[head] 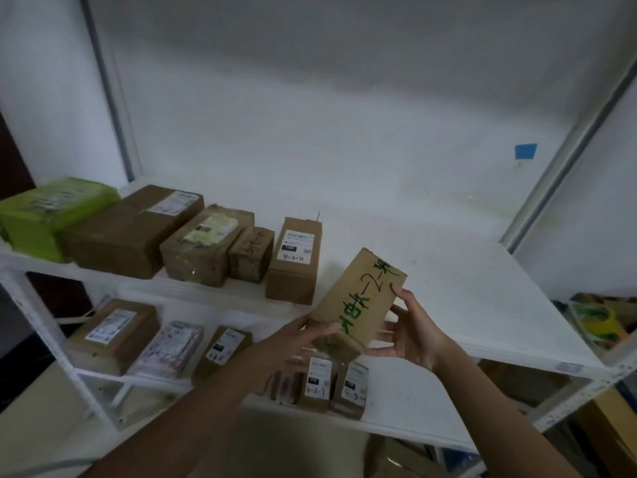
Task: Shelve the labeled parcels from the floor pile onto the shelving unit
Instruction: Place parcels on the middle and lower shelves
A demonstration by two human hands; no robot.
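I hold a brown cardboard parcel (358, 301) with green and black handwriting, tilted, just above the front edge of the upper white shelf (465, 298). My left hand (296, 346) grips its lower near end. My right hand (410, 332) holds its right side, fingers along the edge. To its left on the same shelf, a row of parcels: an upright labeled box (293, 262), a small brown box (251, 255), two larger brown boxes (203, 246) (127, 232) and a green bag (48, 215).
The lower shelf (406, 401) carries several labeled parcels (113, 336) along its left and middle. Grey metal uprights (113, 98) frame the unit. A blue tape patch (525, 151) marks the back wall. Boxes and tape rolls (599, 322) sit at the far right.
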